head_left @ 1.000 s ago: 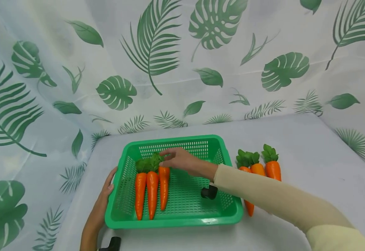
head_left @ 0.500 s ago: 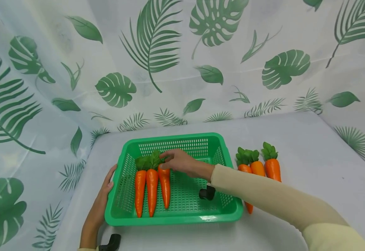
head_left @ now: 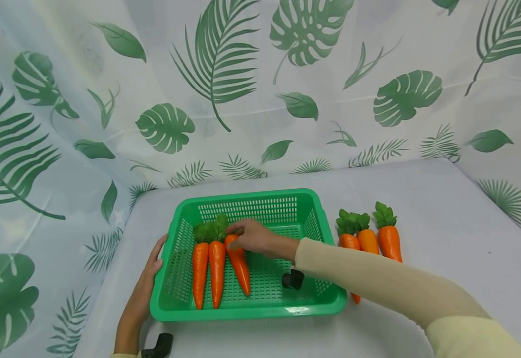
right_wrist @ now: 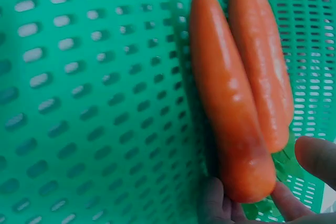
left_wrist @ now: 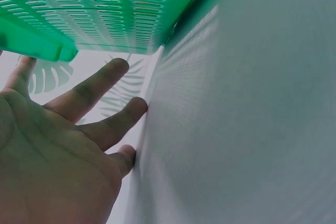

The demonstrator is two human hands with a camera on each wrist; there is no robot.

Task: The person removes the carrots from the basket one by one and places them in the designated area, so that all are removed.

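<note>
A green plastic basket [head_left: 247, 314] sits on the white-covered table. Inside lie two carrots with leafy tops, the left carrot [head_left: 200, 278] and the middle carrot [head_left: 217, 278], side by side. My right hand [head_left: 258, 236] reaches into the basket and holds the third carrot [head_left: 241, 271] at its leafy end, its tip slanting toward the right. From the right wrist, this carrot [right_wrist: 228, 98] shows with fingers at its thick end and the thumb [right_wrist: 315, 156] apart from it. My left hand [head_left: 148, 278] rests against the basket's left side, its fingers spread and fairly straight in the left wrist view.
Right of the basket lie three more carrots with green leaves: an outer carrot [head_left: 390, 241], a middle one and a near one. The right sleeve [head_left: 367, 278] covers part of them. A leaf-printed curtain [head_left: 242, 99] hangs behind the table.
The third carrot's tip has swung right, away from the two beside it, as my right hand shifted slightly down. My left hand keeps its place on the basket.
</note>
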